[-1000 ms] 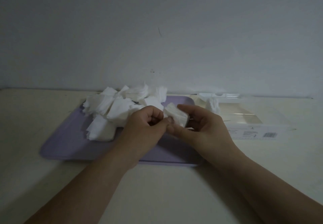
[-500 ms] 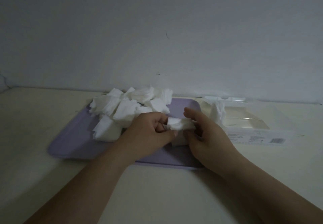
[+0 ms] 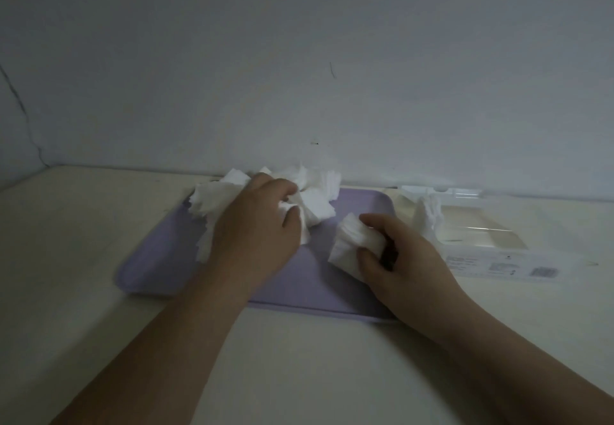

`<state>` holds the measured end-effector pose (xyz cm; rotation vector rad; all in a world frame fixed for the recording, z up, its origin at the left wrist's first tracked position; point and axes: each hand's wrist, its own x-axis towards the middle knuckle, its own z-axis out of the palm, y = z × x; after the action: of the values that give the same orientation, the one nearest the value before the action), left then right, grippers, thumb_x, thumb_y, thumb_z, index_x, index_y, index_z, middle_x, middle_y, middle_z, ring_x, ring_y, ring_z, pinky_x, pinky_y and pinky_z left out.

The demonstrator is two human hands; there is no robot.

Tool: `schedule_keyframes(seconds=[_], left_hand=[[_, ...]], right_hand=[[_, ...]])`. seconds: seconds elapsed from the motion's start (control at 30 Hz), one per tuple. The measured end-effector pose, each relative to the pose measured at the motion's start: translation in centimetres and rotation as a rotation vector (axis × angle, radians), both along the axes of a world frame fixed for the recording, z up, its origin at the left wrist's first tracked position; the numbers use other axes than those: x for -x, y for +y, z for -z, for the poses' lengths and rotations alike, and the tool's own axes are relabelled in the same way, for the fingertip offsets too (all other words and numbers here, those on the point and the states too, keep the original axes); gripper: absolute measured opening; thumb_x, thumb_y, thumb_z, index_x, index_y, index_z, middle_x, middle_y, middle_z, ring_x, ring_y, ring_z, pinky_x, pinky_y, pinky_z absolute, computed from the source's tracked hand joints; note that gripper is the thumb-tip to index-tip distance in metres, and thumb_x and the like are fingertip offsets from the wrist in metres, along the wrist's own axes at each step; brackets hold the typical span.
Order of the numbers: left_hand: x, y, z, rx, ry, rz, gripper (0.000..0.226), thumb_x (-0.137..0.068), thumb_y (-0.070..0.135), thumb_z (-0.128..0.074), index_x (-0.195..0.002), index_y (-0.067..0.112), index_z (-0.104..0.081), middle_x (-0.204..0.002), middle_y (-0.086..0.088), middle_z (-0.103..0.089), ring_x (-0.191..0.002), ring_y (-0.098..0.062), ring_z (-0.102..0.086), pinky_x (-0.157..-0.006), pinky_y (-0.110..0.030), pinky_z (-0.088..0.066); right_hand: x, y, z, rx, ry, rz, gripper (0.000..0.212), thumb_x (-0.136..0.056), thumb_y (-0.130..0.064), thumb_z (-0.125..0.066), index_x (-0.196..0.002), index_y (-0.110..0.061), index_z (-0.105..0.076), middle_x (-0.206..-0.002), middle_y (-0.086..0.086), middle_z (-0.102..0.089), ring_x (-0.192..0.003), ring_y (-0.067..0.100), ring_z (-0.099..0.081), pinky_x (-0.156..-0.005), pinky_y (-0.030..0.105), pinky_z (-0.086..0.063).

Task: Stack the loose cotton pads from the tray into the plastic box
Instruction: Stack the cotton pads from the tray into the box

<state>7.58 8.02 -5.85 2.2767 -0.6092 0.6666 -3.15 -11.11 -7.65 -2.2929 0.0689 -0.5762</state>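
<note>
Two hands apart, mid-frame | left hand [image 3: 255,225] pinches pads in pile [image 3: 212,199] on tray [image 3: 299,278] | right hand [image 3: 398,258] clamps small stack [image 3: 352,245] | step: gathering | next, likely: add pads, lower stack into plastic box [image 3: 481,235]

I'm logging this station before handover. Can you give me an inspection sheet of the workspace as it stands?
Surface: cream table in dim light, with a lilac tray lying flat on it.
Job's things: pile of loose pads on the tray's far left. Small stack of pads held over the tray. Clear plastic box to the right of the tray, with a few boxed pads standing at its left end.
Clutter: nothing seen.
Hands: left hand grips pads at the pile. Right hand holds the small stack.
Cables: nothing seen.
Surroundings: plain wall behind the table, with a crack at its far left.
</note>
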Motion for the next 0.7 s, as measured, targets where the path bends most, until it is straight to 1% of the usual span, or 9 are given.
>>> schedule_keyframes(seconds=[0.07,0.13,0.23,0.3,0.43,0.5,0.57,0.6,0.7], left_hand=[[-0.9,0.9,0.2,-0.155,0.103,-0.083,0.038,-0.086,0.023,-0.068,-0.123,0.021,-0.068,-0.132,-0.003,-0.059,-0.118,-0.028,-0.059,-0.097,-0.037,-0.050],[-1.4,1.1,0.8,-0.214,0.179,-0.052,0.044,-0.085,0.026,-0.069,-0.129,0.022,-0.065,-0.135,-0.002,-0.057,-0.121,-0.027,-0.058,-0.101,-0.037,-0.048],[-1.6,1.1,1.1,-0.258,0.174,-0.005,0.051,-0.085,0.029,-0.072,-0.134,0.024,-0.062,-0.139,0.000,-0.054,-0.124,-0.026,-0.056,-0.103,-0.039,-0.048],[-1.6,1.2,1.0,-0.269,0.170,-0.009,0.043,-0.084,0.029,-0.072,-0.127,0.025,-0.065,-0.134,0.000,-0.053,-0.119,-0.027,-0.058,-0.099,-0.039,-0.049],[-1.3,1.1,0.8,-0.233,0.082,0.024,0.014,-0.082,0.023,-0.069,-0.095,0.026,-0.068,-0.114,0.001,-0.054,-0.099,-0.025,-0.062,-0.083,-0.038,-0.053],[-1.1,0.7,0.5,-0.100,0.039,0.021,0.011,-0.078,0.018,-0.069,-0.083,0.026,-0.064,-0.100,0.003,-0.057,-0.087,-0.024,-0.060,-0.074,-0.035,-0.052],[-0.7,0.3,-0.2,0.111,0.104,0.034,0.014,-0.078,0.015,-0.070,-0.080,0.024,-0.061,-0.080,0.004,-0.062,-0.071,-0.019,-0.058,-0.061,-0.029,-0.046],[-0.4,0.0,-0.7,0.241,0.198,0.081,0.015,-0.079,0.012,-0.071,-0.083,0.024,-0.062,-0.075,0.001,-0.065,-0.066,-0.016,-0.058,-0.057,-0.026,-0.045],[0.5,-0.6,-1.9,0.625,0.619,0.391,0.029,-0.079,0.008,-0.073,-0.104,0.023,-0.069,-0.087,-0.002,-0.074,-0.068,-0.013,-0.060,-0.054,-0.024,-0.045]], right_hand=[[0.1,0.1,0.0,-0.023,-0.001,0.013,0.041,-0.091,-0.013,-0.068,-0.131,-0.023,-0.062,-0.088,-0.012,-0.069,-0.085,-0.001,-0.062,-0.069,0.002,-0.043],[0.1,0.2,0.2,-0.036,-0.012,0.025,0.044,-0.091,-0.015,-0.069,-0.134,-0.023,-0.062,-0.093,-0.017,-0.068,-0.090,-0.004,-0.061,-0.070,-0.001,-0.041],[0.0,0.3,0.2,-0.039,-0.025,0.035,0.045,-0.091,-0.016,-0.070,-0.135,-0.023,-0.061,-0.097,-0.027,-0.063,-0.091,-0.016,-0.059,-0.072,-0.004,-0.038],[-0.1,0.2,0.4,-0.037,-0.040,0.043,0.046,-0.091,-0.018,-0.070,-0.136,-0.023,-0.061,-0.100,-0.026,-0.063,-0.092,-0.019,-0.058,-0.076,-0.004,-0.039],[-0.2,0.1,0.6,-0.042,-0.043,0.061,0.046,-0.091,-0.020,-0.070,-0.136,-0.025,-0.061,-0.105,-0.020,-0.065,-0.092,-0.008,-0.060,-0.077,-0.004,-0.039],[-0.3,0.1,0.7,-0.041,-0.053,0.072,0.046,-0.091,-0.019,-0.070,-0.136,-0.024,-0.061,-0.100,-0.022,-0.064,-0.088,-0.010,-0.059,-0.076,-0.004,-0.039],[-0.3,0.0,0.7,-0.044,-0.061,0.087,0.047,-0.091,-0.020,-0.070,-0.137,-0.025,-0.060,-0.094,-0.023,-0.062,-0.085,-0.014,-0.058,-0.073,-0.003,-0.038],[-0.3,-0.1,0.7,-0.052,-0.062,0.093,0.048,-0.092,-0.020,-0.070,-0.138,-0.026,-0.059,-0.092,-0.022,-0.064,-0.086,-0.012,-0.058,-0.071,-0.003,-0.038],[-0.4,-0.2,0.7,-0.092,-0.059,0.108,0.049,-0.092,-0.025,-0.071,-0.138,-0.030,-0.057,-0.092,-0.015,-0.068,-0.092,-0.008,-0.059,-0.070,-0.001,-0.042]])
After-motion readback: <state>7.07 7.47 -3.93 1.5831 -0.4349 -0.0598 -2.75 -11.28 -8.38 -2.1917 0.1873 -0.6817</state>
